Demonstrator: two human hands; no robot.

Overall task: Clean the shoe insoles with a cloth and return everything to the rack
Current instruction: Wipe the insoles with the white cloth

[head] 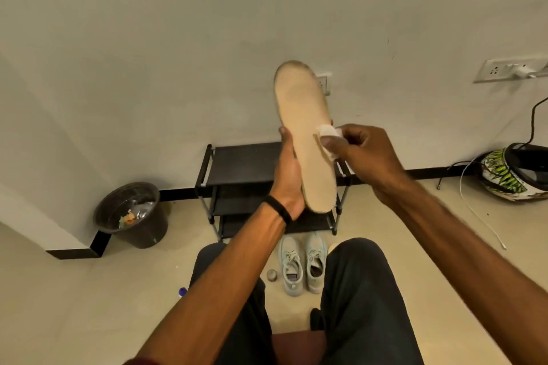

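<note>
Left hand [287, 175] curled round the near half of a beige insole [305, 133], thumb along its left edge, fingertips showing past its right edge; black band [278, 209] on the wrist. Insole held upright in mid-air above the rack, toe end far and high, heel end near the left palm, flat face toward the camera. Right hand [360, 154] pinching a small white cloth [327, 131], fingers curled over it, cloth pressed on the right edge of the insole about mid-length.

Behind and below the hands: black shoe rack [237, 163] against the far wall, three shelves visible. On the floor just near of the rack, between the knees: pair of pale grey-blue shoes [302, 267], laces loose, side by side and touching or almost so. Small round tin [271, 275] just left of the left shoe. Blue-and-white bottle cap [182, 291] peeking out left of the left thigh.

Far left: dark bin [133, 213] with scraps inside, by the wall corner. Far right: helmet [513, 175] with green pattern on the floor, white cable [474, 213] trailing near it. Socket panel [510, 69] on the wall, upper right.
</note>
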